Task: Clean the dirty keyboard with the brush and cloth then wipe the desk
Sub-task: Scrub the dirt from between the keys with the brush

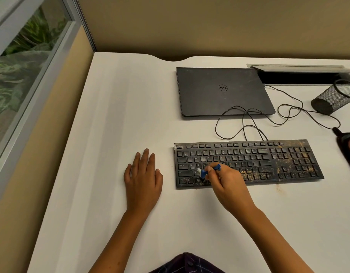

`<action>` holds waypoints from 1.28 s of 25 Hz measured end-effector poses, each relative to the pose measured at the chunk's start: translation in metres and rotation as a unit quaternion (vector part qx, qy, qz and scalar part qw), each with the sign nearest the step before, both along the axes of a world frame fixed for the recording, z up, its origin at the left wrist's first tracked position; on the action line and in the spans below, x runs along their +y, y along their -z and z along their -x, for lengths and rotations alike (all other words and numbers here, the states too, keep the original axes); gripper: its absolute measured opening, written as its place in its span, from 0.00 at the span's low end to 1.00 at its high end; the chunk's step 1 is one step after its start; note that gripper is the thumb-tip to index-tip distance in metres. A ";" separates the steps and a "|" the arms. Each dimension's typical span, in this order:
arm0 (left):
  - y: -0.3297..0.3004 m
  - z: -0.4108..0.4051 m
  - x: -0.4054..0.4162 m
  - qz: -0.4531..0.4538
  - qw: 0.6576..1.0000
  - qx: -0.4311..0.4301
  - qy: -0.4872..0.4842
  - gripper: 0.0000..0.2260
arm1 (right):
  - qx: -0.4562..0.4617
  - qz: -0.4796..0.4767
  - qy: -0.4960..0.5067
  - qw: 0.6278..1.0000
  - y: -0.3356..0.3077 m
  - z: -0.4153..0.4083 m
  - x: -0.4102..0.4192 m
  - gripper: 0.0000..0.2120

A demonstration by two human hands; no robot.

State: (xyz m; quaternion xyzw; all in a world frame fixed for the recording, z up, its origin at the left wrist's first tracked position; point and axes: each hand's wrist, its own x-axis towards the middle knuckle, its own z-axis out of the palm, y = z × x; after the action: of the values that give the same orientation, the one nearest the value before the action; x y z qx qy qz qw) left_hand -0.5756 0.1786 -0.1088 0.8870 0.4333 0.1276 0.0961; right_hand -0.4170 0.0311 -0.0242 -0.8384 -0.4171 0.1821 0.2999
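— Where is the keyboard [249, 163] sitting?

— It is lying on the desk [115, 119], right of centre in the frame, with its long side running left to right. Tan crumbs are covering the right half and the number pad; the left half is looking darker and cleaner.

— And the brush [208, 171]?

— The right hand [228, 183] is pinching its blue handle between thumb and fingertips, over the lower left keys. The white bristles are pointing left and down, touching or just above the keys near the Z row; which one cannot be told.

— What is the left hand [143, 178] doing?

— It is resting flat on the desk just left of the keyboard, fingers straight and spread a little, gripping nothing.

— Anything else showing?

— A closed laptop [223, 91] is lying above the keyboard, a cable [247, 119] is looping between them, and a mesh cup [331, 99] is lying tipped at the right edge. A window [22, 56] is filling the upper left.
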 end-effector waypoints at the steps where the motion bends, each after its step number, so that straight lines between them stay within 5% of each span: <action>1: 0.000 0.000 0.000 0.000 1.000 0.000 -0.001 0.24 | -0.005 0.008 0.002 1.000 0.002 0.002 0.000 0.12; 6: 0.001 0.000 0.000 -0.001 1.000 -0.001 0.001 0.23 | -0.007 0.024 0.024 0.999 0.004 0.006 0.008 0.14; 11: 0.001 0.000 0.000 -0.002 1.000 -0.001 0.002 0.23 | 0.253 -0.057 0.188 0.947 -0.001 -0.007 0.005 0.12; 13: 0.002 0.001 0.000 -0.002 1.000 -0.001 0.002 0.23 | 0.287 -0.103 0.229 0.924 -0.003 -0.013 0.001 0.12; 16: 0.003 0.001 0.001 -0.005 1.000 -0.002 0.002 0.23 | 0.201 -0.133 0.215 0.946 -0.002 -0.014 -0.006 0.11; 20: 0.003 0.001 0.000 -0.010 1.000 -0.008 -0.001 0.23 | 0.023 -0.069 0.053 0.996 0.005 -0.011 -0.013 0.10; 24: 0.003 0.001 0.000 -0.014 1.000 -0.009 0.000 0.23 | 0.032 -0.002 0.006 0.999 0.003 -0.017 -0.011 0.11; 29: 0.004 0.001 0.000 -0.010 1.000 -0.009 -0.002 0.23 | 0.033 -0.071 0.048 0.996 -0.003 -0.022 -0.009 0.12; 32: 0.004 0.001 0.000 -0.013 1.000 -0.012 -0.001 0.23 | 0.078 -0.035 0.045 0.995 0.003 -0.012 -0.007 0.10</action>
State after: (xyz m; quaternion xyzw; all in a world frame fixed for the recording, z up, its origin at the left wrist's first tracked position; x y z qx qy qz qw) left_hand -0.5764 0.1786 -0.1124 0.8862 0.4311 0.1440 0.0897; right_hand -0.4046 0.0240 -0.0275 -0.8287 -0.3600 0.2186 0.3685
